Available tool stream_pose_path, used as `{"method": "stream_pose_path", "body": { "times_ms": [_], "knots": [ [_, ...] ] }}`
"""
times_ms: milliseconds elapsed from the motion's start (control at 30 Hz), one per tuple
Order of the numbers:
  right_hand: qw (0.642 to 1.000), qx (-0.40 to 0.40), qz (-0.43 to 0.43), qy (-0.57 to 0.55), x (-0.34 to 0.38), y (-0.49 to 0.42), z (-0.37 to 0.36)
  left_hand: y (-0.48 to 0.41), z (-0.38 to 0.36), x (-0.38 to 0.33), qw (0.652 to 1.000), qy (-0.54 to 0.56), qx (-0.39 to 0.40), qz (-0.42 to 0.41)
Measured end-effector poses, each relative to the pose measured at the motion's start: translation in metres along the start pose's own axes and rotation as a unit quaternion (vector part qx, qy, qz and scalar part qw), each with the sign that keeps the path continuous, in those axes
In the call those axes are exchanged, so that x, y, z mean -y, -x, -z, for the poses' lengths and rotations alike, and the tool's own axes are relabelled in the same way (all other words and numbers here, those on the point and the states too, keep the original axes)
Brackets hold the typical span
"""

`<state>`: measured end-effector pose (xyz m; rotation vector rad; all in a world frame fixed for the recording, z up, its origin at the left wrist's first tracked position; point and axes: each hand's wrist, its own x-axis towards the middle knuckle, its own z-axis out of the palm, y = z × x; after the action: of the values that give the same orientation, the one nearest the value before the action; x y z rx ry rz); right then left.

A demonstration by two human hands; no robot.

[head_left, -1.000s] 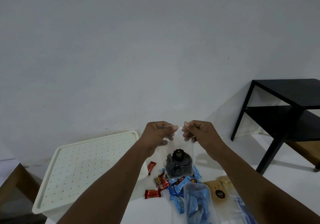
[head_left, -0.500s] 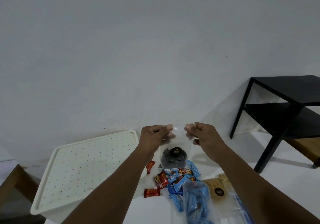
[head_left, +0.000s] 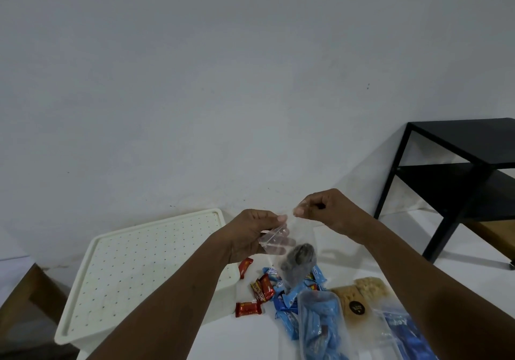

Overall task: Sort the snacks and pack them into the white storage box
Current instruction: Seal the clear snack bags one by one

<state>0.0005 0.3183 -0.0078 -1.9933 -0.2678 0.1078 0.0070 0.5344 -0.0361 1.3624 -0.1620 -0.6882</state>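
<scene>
- Here, the pale wall [head_left: 195, 95] fills everything above and behind both hands
- The black side table [head_left: 459, 164] stands well out to the right of the right hand [head_left: 326, 209]
- The white storage box [head_left: 223, 301] sits below and to the left of the left hand [head_left: 250, 237], partly under that forearm, with its dotted lid [head_left: 145, 262] on
- The left hand has its fingers curled and pinches one side of the mouth of a clear zip bag [head_left: 299, 237] between thumb and fingers
- The right hand, slightly higher, also has curled fingers and pinches the other side of the bag's top edge
- The bag hangs between and below the two hands, with a dark lump of snack [head_left: 298, 265], blurred, at its bottom
- A clear pouch of blue packets [head_left: 320, 329] lies on the white tabletop [head_left: 245, 340] below the right hand
- A bag of beige biscuits [head_left: 359, 295] with a round black sticker lies just right of that pouch
- Loose blue wrappers [head_left: 284, 304] lie directly under the hanging bag
- Red wrappers [head_left: 248, 309] lie below the left hand, beside the box
</scene>
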Motion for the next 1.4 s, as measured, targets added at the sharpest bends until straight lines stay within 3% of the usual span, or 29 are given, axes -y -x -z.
{"method": "stream_pose_path", "body": {
  "times_ms": [133,333,467,600,700,800,900,967,1100,1167,1233,1400],
  "knots": [
    [0.995,-0.066,-0.036,-0.066,-0.008,0.004,-0.009,-0.009,-0.004,0.013,0.997,-0.008,-0.066,-0.050],
    [0.968,-0.130,-0.058,-0.208,-0.027,0.005,-0.027,-0.022,-0.020,0.023,0.977,-0.107,-0.134,-0.129],
    [0.955,-0.136,-0.051,-0.258,-0.036,0.005,-0.022,-0.030,-0.027,0.021,0.976,-0.134,-0.119,-0.121],
    [0.938,-0.233,-0.081,-0.245,-0.046,0.001,-0.015,-0.035,-0.034,0.022,0.976,-0.174,-0.073,-0.113],
    [0.909,-0.310,-0.117,-0.253,-0.060,-0.005,-0.004,-0.043,-0.031,0.032,0.969,-0.195,-0.094,-0.118],
    [0.884,-0.339,-0.151,-0.285,-0.076,-0.014,0.007,-0.053,-0.031,0.050,0.964,-0.215,-0.097,-0.125],
    [0.873,-0.298,-0.184,-0.338,-0.087,-0.022,0.010,-0.070,-0.041,0.069,0.938,-0.312,-0.077,-0.129],
    [0.879,-0.247,-0.196,-0.357,-0.097,-0.027,0.013,-0.090,-0.047,0.080,0.928,-0.328,-0.105,-0.140],
    [0.944,-0.188,-0.189,-0.193,-0.149,-0.037,0.031,-0.135,-0.037,0.097,0.957,-0.198,-0.188,-0.100],
    [0.962,-0.086,-0.192,-0.171,-0.177,-0.044,0.042,-0.158,-0.032,0.101,0.965,-0.163,-0.189,-0.083],
    [0.957,-0.002,-0.214,-0.194,-0.203,-0.058,0.049,-0.186,-0.027,0.102,0.964,-0.161,-0.200,-0.067],
    [0.968,0.008,-0.213,-0.134,-0.260,-0.130,0.057,-0.268,0.000,0.118,0.924,-0.236,-0.294,-0.067]
  ]
}}
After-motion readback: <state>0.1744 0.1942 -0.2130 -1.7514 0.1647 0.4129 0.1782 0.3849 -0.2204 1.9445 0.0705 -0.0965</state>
